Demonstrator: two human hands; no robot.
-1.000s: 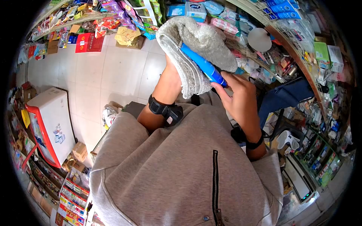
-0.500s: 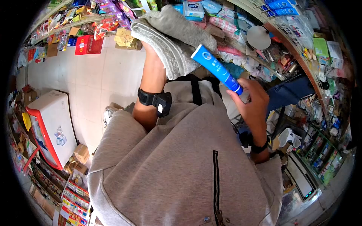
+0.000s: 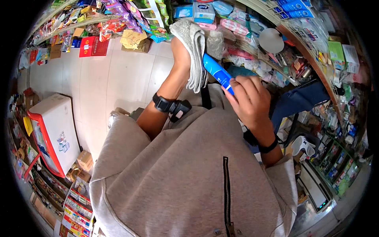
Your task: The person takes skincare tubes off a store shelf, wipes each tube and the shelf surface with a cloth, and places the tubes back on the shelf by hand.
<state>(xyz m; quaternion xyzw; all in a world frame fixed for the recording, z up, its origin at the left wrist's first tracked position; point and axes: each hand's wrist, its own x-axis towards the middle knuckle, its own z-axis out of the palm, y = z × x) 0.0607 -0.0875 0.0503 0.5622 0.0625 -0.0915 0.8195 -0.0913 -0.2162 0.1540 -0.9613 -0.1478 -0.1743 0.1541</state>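
A folded grey towel (image 3: 193, 49) hangs over my left hand (image 3: 180, 51), whose fingers are hidden beneath the cloth. My right hand (image 3: 250, 96) is closed round the lower end of a blue tube (image 3: 217, 71). The tube slants up and left, and its flat end lies against or just beside the towel's right side. Part of the grey cloth shows behind the tube's upper end. A black wristband with a small device sits on my left wrist, and a black band is on my right wrist.
Shelves with colourful packets (image 3: 152, 14) and a white pack (image 3: 203, 12) stand ahead. A red-edged white freezer (image 3: 59, 130) is at the left. A yellow paper-topped box (image 3: 135, 40) and a red box (image 3: 93, 46) are at the upper left. A dark blue chair (image 3: 302, 98) stands at the right.
My left hand and the towel have moved right, and the towel now hangs more upright. My right hand has shifted slightly left with the tube, bringing the tube's end to the towel.
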